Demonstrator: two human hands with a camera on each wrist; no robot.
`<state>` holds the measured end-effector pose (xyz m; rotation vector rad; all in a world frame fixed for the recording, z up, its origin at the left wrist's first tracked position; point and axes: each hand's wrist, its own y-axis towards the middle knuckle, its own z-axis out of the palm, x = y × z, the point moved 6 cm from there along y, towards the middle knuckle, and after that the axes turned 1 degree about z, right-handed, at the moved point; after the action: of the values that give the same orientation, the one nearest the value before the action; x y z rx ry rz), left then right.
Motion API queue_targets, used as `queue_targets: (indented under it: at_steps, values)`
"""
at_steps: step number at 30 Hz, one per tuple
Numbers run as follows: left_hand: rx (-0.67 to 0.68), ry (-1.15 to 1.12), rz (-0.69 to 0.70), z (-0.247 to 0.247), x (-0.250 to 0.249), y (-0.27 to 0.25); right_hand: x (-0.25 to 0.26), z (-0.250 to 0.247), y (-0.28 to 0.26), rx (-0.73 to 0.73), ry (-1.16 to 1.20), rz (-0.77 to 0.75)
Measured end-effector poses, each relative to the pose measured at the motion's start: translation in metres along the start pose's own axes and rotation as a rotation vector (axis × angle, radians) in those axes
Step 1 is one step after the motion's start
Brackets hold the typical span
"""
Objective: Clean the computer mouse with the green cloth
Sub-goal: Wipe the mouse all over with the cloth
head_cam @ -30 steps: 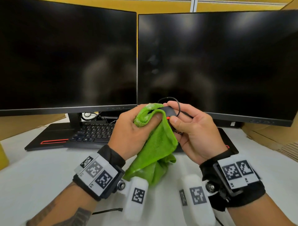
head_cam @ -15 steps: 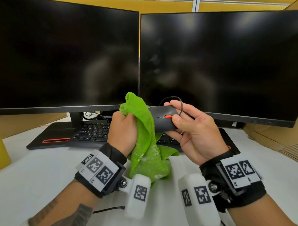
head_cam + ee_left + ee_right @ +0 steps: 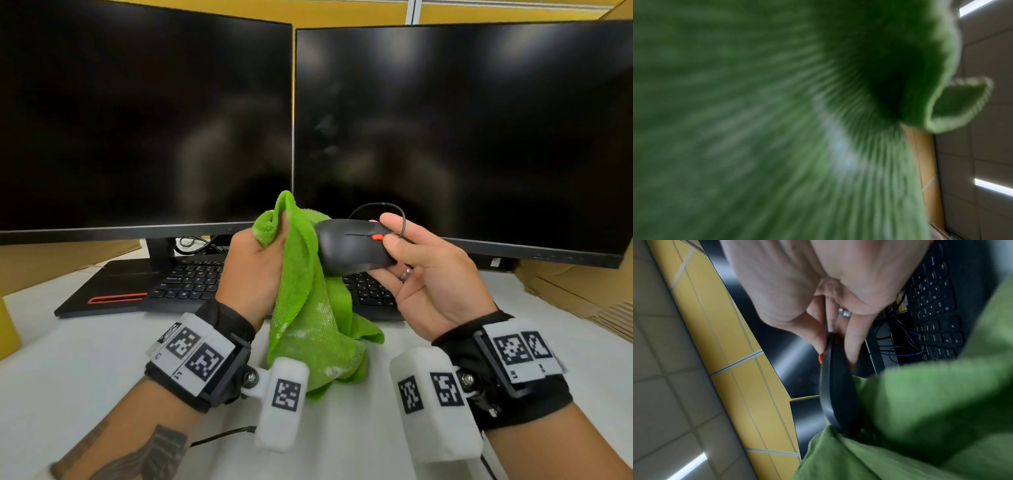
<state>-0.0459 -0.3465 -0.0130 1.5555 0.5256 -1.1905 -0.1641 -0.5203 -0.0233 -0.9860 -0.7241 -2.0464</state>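
A black computer mouse with an orange scroll wheel is held in the air above the keyboard. My right hand grips its front end, thumb on top and fingers underneath, and its cable loops over my fingers. My left hand clutches the green cloth, bunched at the top, just left of the mouse's rear. The cloth hangs down to the desk. In the right wrist view the mouse shows edge-on between my fingers, with the cloth against its rear. The cloth fills the left wrist view, blurred.
Two dark monitors stand close behind my hands. A black keyboard lies under them on the white desk. Cardboard sits at the right, and a thin cable lies near my left forearm.
My left hand slid the cloth leftwards off the mouse's top, from the scroll wheel end to its rear, uncovering the body. My right hand kept its grip on the mouse.
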Motion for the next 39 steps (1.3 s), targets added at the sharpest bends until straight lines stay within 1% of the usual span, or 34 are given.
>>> queue_targets:
  at_steps: [2, 4, 6, 7, 8, 11, 13, 15, 19, 23, 24, 26, 28, 29, 30, 31, 32, 33, 34, 35, 36, 37, 38, 39]
  values:
    - [0.102, -0.03, 0.01, 0.007, -0.002, -0.002, 0.002, -0.005, 0.002, -0.051, 0.031, 0.002]
    - [0.248, -0.004, 0.077, 0.019, -0.004, -0.008, 0.003, -0.007, 0.002, -0.078, 0.03, 0.005]
    - [0.353, 0.124, 0.184, 0.032, -0.003, -0.015, 0.0, -0.004, 0.0, -0.075, -0.003, 0.015]
    - [0.364, 0.2, 0.211, 0.035, -0.001, -0.018, -0.003, -0.001, -0.001, -0.058, -0.021, 0.02]
    - [0.34, 0.263, 0.217, 0.036, 0.001, -0.018, -0.005, 0.003, -0.002, -0.032, -0.038, 0.025]
    - [0.246, 0.311, 0.182, 0.028, 0.005, -0.012, -0.008, 0.015, -0.006, 0.076, -0.061, 0.012]
    - [0.24, 0.343, 0.193, 0.026, 0.001, -0.011, -0.005, 0.018, -0.007, 0.135, -0.06, -0.011]
    - [0.278, 0.379, 0.224, 0.027, -0.004, -0.011, -0.002, 0.018, -0.007, 0.165, -0.069, -0.021]
    - [0.404, 0.293, 0.215, 0.031, -0.011, -0.016, 0.0, 0.015, -0.007, 0.202, -0.126, -0.002]
    - [0.467, 0.311, 0.239, 0.032, -0.008, -0.018, 0.005, 0.013, -0.006, 0.21, -0.117, -0.016]
    - [0.486, 0.301, 0.219, 0.033, -0.006, -0.019, 0.006, 0.012, -0.006, 0.214, -0.108, -0.026]
    - [0.458, 0.202, 0.167, 0.031, 0.0, -0.018, 0.007, 0.013, -0.006, 0.235, -0.085, -0.05]
    - [0.433, 0.217, 0.175, 0.028, 0.001, -0.019, 0.006, 0.015, -0.007, 0.279, -0.064, -0.073]
    - [0.441, 0.21, 0.171, 0.03, -0.005, -0.02, 0.006, 0.016, -0.008, 0.306, -0.061, -0.081]
    - [0.439, 0.212, 0.142, 0.03, -0.003, -0.015, 0.006, 0.017, -0.008, 0.33, -0.059, -0.088]
    - [0.443, 0.234, 0.121, 0.034, -0.006, -0.013, 0.006, 0.018, -0.009, 0.349, -0.054, -0.095]
    - [0.423, 0.277, 0.133, 0.035, -0.01, -0.012, 0.007, 0.019, -0.009, 0.364, -0.047, -0.099]
    - [0.401, 0.347, 0.074, 0.03, -0.008, -0.013, 0.007, 0.019, -0.009, 0.376, -0.041, -0.1]
    - [0.371, 0.375, -0.052, 0.022, -0.003, -0.013, 0.006, 0.02, -0.01, 0.389, -0.039, -0.097]
    - [0.351, 0.387, -0.051, 0.017, -0.002, -0.014, 0.005, 0.021, -0.01, 0.401, -0.04, -0.096]
    - [0.331, 0.345, 0.031, 0.016, -0.006, -0.013, 0.004, 0.022, -0.011, 0.411, -0.044, -0.095]
    - [0.313, 0.333, 0.144, 0.019, -0.017, -0.014, 0.003, 0.023, -0.011, 0.419, -0.049, -0.094]
    - [0.281, 0.301, 0.197, 0.016, -0.019, -0.012, 0.003, 0.022, -0.011, 0.423, -0.053, -0.094]
    - [0.285, 0.272, 0.213, 0.016, -0.02, -0.011, 0.003, 0.022, -0.01, 0.427, -0.053, -0.094]
